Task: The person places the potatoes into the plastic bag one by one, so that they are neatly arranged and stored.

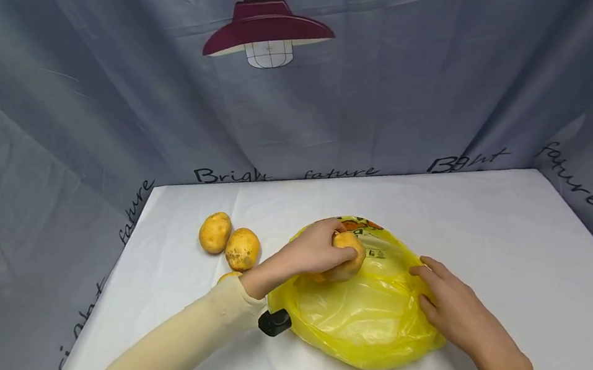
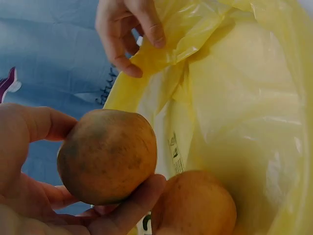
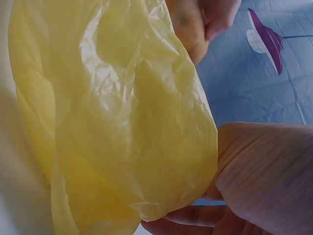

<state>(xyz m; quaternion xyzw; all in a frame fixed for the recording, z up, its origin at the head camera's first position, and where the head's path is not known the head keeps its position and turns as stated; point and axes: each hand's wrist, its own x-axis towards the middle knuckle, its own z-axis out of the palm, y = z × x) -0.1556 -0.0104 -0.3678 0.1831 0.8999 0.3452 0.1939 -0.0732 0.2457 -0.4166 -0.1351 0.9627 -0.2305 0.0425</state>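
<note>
My left hand (image 1: 316,249) holds a potato (image 2: 107,156) between thumb and fingers above a yellow plastic bag (image 1: 361,331). The bag's mouth is spread wide, facing up. In the left wrist view a second potato (image 2: 195,205) shows at the near side of the bag, just below the held one. At the bag's right rim, my right hand (image 1: 452,305) grips the plastic between thumb and fingers. Part of those fingers is hidden behind the film in the right wrist view.
On the white table (image 1: 522,265), left of the bag, lie two potatoes, one farther left (image 1: 214,232) and one beside it (image 1: 243,250). A third potato (image 1: 230,276) is partly covered by the left forearm. Grey curtain (image 1: 398,98) hangs behind the table.
</note>
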